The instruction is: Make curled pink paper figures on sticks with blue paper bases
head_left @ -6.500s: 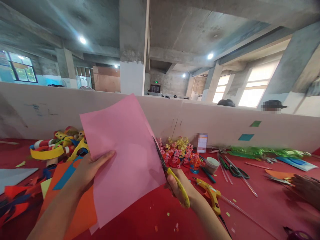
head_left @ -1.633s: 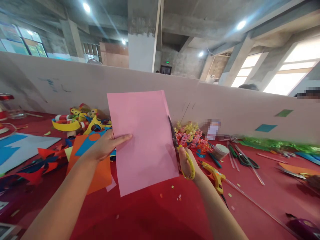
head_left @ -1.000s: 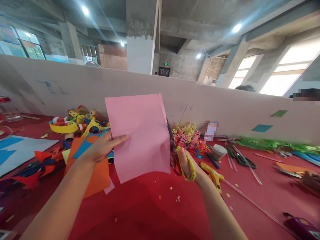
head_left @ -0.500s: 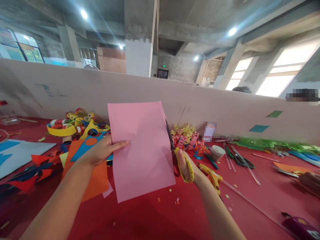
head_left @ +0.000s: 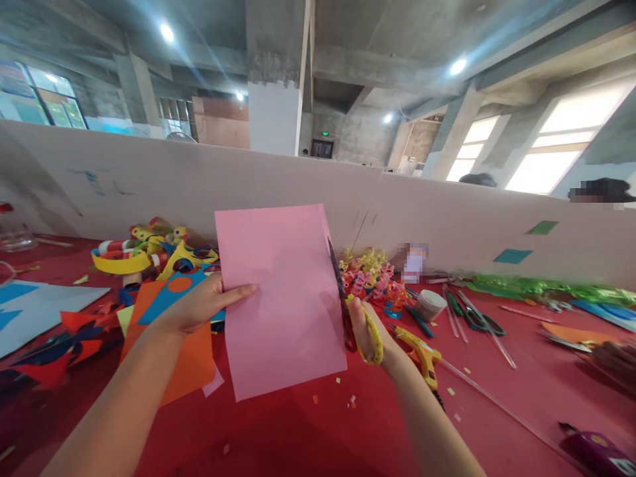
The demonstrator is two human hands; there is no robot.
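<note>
A large sheet of pink paper [head_left: 283,298] is held up above the red table. My left hand [head_left: 209,301] pinches its left edge, the thumb lying across the front and the fingers hidden behind. At the sheet's right edge, my right hand [head_left: 365,324] grips yellow-handled scissors [head_left: 370,341], with fingers through the handle loops. The dark blades point up and away along that edge, where a narrow strip is partly cut from the sheet. Orange paper [head_left: 191,364] and blue paper [head_left: 173,295] lie under my left forearm.
A yellow glue gun [head_left: 420,351] with a clear glue stick lies right of my right hand. Behind it stand a white cup [head_left: 430,305] and pink and yellow curled paper pieces [head_left: 377,281]. Green-handled scissors [head_left: 479,318] lie farther right. Another person's hand [head_left: 616,361] is at the right edge.
Almost nothing differs. The view has shifted very slightly, and the scissors and pink sheet keep nearly the same place.
</note>
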